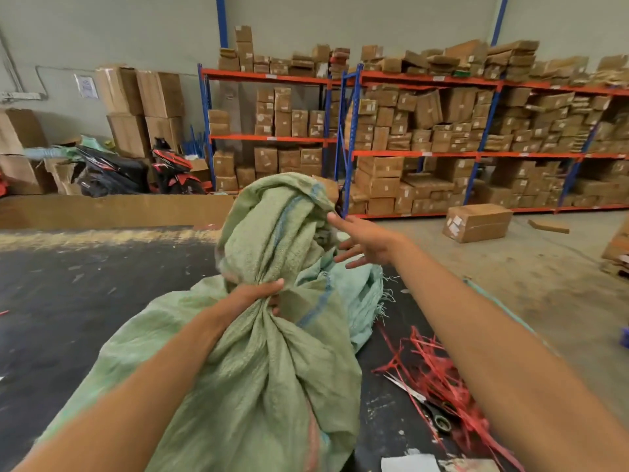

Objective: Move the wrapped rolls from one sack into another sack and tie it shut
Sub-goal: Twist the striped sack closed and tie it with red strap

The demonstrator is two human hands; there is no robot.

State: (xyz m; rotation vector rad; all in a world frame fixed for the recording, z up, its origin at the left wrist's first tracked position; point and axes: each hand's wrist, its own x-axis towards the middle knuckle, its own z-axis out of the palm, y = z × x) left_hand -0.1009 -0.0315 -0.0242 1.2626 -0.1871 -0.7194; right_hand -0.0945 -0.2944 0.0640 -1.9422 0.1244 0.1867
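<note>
One green woven sack [272, 386] lies on the dark floor [85, 301], long axis running from the viewer toward the shelves, its gathered neck rising upright. The left hand [258, 296] clenches that neck. The right hand [364, 245], fingers spread, grasps nothing beside the loose top. A second, paler sack [357, 301] lies behind. One pair of scissors [429, 408] rests among red string [439, 369]

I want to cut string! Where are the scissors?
In the head view, the scissors lie on the dark floor at lower right, among the red string, right of the green sack.
</note>
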